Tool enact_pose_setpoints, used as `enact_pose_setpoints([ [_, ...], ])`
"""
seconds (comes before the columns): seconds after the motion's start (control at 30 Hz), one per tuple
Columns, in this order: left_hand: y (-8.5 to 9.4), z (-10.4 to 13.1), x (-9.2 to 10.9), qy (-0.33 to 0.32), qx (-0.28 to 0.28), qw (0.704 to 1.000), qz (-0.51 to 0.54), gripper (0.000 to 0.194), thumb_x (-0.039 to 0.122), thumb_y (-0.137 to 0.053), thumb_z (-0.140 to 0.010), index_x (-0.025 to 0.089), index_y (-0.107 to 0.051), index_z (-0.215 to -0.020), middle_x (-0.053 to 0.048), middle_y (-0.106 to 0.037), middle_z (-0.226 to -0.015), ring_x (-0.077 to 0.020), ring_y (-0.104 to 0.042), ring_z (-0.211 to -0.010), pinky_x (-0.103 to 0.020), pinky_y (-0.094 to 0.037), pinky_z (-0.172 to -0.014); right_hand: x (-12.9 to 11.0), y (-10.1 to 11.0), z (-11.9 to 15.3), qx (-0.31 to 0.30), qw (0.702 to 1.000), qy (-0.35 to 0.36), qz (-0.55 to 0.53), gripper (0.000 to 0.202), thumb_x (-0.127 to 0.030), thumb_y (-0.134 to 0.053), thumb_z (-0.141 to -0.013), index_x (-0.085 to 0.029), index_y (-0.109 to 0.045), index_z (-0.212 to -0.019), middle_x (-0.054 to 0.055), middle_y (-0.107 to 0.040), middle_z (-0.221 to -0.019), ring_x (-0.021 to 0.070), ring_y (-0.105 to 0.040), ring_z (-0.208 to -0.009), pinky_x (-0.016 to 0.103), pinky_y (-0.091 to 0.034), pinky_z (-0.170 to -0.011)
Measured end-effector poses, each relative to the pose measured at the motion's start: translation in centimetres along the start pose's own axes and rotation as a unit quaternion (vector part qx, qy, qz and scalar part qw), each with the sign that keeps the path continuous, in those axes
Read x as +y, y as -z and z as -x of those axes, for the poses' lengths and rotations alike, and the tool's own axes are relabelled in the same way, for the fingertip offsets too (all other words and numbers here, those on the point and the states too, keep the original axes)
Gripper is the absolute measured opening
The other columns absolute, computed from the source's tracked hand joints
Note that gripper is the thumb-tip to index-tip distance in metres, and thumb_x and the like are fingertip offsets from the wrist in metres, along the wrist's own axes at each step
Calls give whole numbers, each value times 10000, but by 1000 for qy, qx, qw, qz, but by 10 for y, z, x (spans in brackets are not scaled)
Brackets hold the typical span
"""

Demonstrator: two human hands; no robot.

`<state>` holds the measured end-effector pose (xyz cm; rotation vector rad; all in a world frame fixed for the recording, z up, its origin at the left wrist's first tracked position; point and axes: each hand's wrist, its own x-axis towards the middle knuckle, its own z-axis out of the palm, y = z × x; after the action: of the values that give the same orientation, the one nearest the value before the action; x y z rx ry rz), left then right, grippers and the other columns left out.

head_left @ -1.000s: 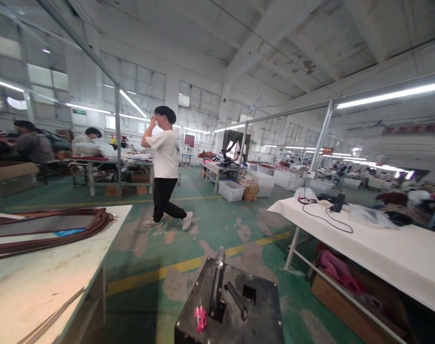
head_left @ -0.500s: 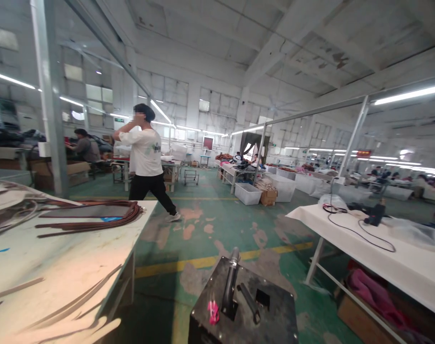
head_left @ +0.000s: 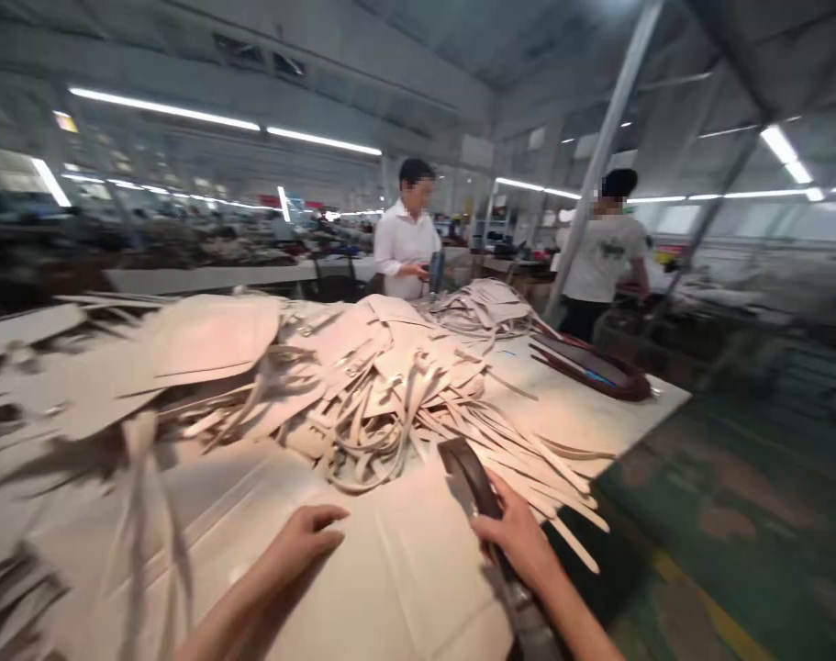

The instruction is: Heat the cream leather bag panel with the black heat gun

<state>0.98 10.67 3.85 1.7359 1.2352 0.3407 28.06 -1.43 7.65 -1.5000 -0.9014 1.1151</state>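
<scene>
Pale beige leather all over the worktable [head_left: 596, 413]: one big heap of straps [head_left: 390, 395] across the middle of the frame, too tangled and blurred to count, with one broad flat panel [head_left: 204, 335] lying on its upper-left part. Blurred strips hanging at the far left edge.

Lower centre: left hand [head_left: 300, 542] flat on the bare tabletop, palm down, fingers loosely curled, gripping nothing, just below the heap.

Right of it, lower centre-right: right hand [head_left: 518, 537] closed around one dark strap [head_left: 469, 468], which runs from the near table edge up toward the heap and ends among the pale strips.

Further back, right of centre: one coil of dark reddish straps [head_left: 593, 367] near the far corner of the table, apart from the pale heap.

Two people beyond the table: one in a white shirt [head_left: 405, 240] at upper centre, holding a small dark object; one in a white T-shirt [head_left: 600, 257] at upper right, partly behind a metal post [head_left: 607, 151].

No bins or boxes clearly visible; background too blurred to tell.
</scene>
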Motion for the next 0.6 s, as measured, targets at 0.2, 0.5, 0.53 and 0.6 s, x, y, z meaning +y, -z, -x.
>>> enact_pose_setpoints([
  [0.2, -1, 5, -14, -5, -101, 972, 210, 439, 191, -583, -555, 136, -642, -987, -2, -652, -832, -129, -521, -655, -226, -386, -611, -7, -7, 31, -216, 970, -111, -22, 793, -182, -574, -558, -182, -323, -1310, -42, -587, -542, 120, -511, -361, 184, -420, -313],
  [0.5, -2, 9, -12, -3, -82, 949, 304, 593, 154, -627, -518, 146, -611, -1111, -15, -642, -770, -141, -513, -639, -237, -368, -583, 1, -65, -2, -290, 953, -73, -41, 698, -92, -551, -601, -216, -389, -1268, -61, -569, -498, 115, -503, -362, 188, -452, -322],
  [0.53, -2, 8, -13, -2, -83, 946, 312, 598, 149, -630, -517, 148, -608, -1115, -12, -638, -758, -139, -512, -631, -237, -366, -581, -1, -67, -2, -282, 956, -66, -47, 684, -95, -554, -605, -220, -398, -1260, -60, -574, -514, 109, -499, -360, 182, -448, -320],
  [0.6, -2, 7, -14, -3, -84, 942, 324, 606, 140, -636, -515, 148, -604, -1120, -8, -628, -722, -133, -506, -611, -237, -362, -574, -4, -69, 2, -263, 962, -56, -54, 665, -101, -560, -614, -235, -409, -1248, -58, -587, -557, 99, -497, -364, 173, -443, -319],
])
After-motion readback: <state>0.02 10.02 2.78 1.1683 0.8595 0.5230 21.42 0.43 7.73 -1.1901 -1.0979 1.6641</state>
